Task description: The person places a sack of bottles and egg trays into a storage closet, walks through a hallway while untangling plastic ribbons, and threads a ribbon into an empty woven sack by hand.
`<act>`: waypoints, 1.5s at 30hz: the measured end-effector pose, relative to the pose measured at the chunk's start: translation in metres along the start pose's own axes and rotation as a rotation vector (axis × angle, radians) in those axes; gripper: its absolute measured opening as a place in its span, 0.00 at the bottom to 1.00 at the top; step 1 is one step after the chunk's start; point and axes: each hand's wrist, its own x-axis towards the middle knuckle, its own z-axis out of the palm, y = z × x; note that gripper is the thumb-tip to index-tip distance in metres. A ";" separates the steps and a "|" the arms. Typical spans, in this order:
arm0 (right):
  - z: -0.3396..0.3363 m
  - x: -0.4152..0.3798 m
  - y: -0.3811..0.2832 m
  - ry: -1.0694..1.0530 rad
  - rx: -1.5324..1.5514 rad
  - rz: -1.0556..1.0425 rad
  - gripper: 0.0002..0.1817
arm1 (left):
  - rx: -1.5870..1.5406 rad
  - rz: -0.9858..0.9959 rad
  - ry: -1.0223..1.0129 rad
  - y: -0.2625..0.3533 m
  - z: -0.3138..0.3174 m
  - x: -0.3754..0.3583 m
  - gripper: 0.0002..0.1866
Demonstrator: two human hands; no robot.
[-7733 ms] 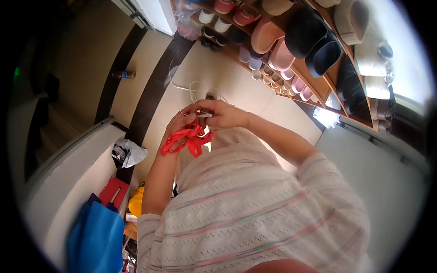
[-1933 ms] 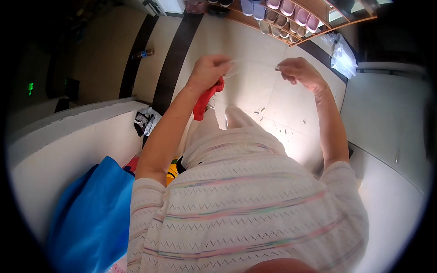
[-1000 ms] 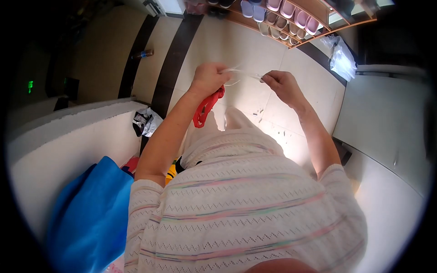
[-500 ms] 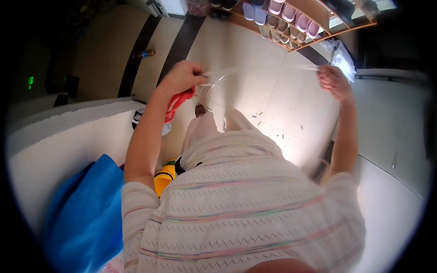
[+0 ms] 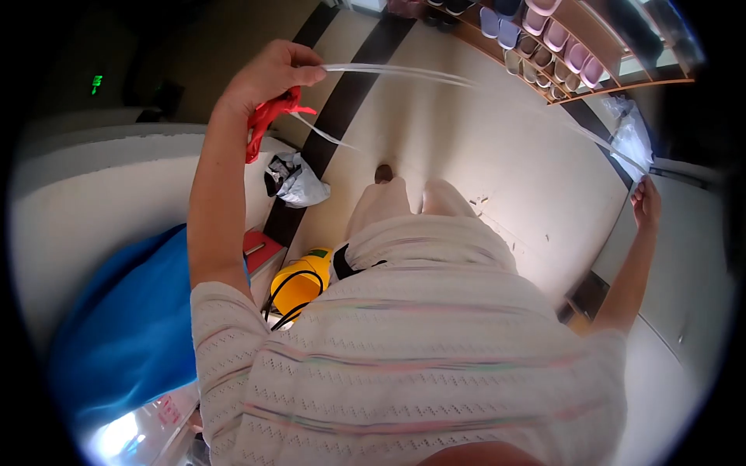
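Note:
My left hand [image 5: 273, 78] is raised at the upper left, thumb and fingers pinched on a thin whitish plastic string [image 5: 388, 70]. A red strip of soft material [image 5: 270, 120], perhaps cloth or plastic, hangs bunched below that palm. From beneath it a loose length of string trails toward my legs. At the far right my right hand [image 5: 646, 203] is closed around the string's other part, which rises from its fingers. Between the hands the string bows upward and fades against the pale floor, so its middle is hard to see.
A shoe rack [image 5: 544, 54] with slippers stands ahead. A clear plastic bag [image 5: 631, 138] is near my right hand. To the left are a low wall [image 5: 116, 167], a white-and-black bag [image 5: 299, 185], a yellow bucket [image 5: 303, 287] and blue fabric [image 5: 132, 326]. Small scraps [image 5: 478, 202] lie on the floor.
My hands have moved farther apart, the left up and leftward, the right outward and lower in view. More string spans between them. The view has shifted, showing more of the bucket and bag.

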 end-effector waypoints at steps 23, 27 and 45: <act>0.240 -0.100 -0.089 -0.753 -0.254 -0.894 0.20 | -0.138 0.126 -0.143 0.174 0.093 -0.082 0.05; 0.333 -0.167 -0.105 -1.065 0.013 -0.527 0.18 | -0.355 0.350 -0.182 0.190 0.100 -0.080 0.04; 0.578 -0.108 -0.012 -1.140 -0.261 0.142 0.14 | -0.995 0.124 0.437 -0.257 -0.251 -0.042 0.07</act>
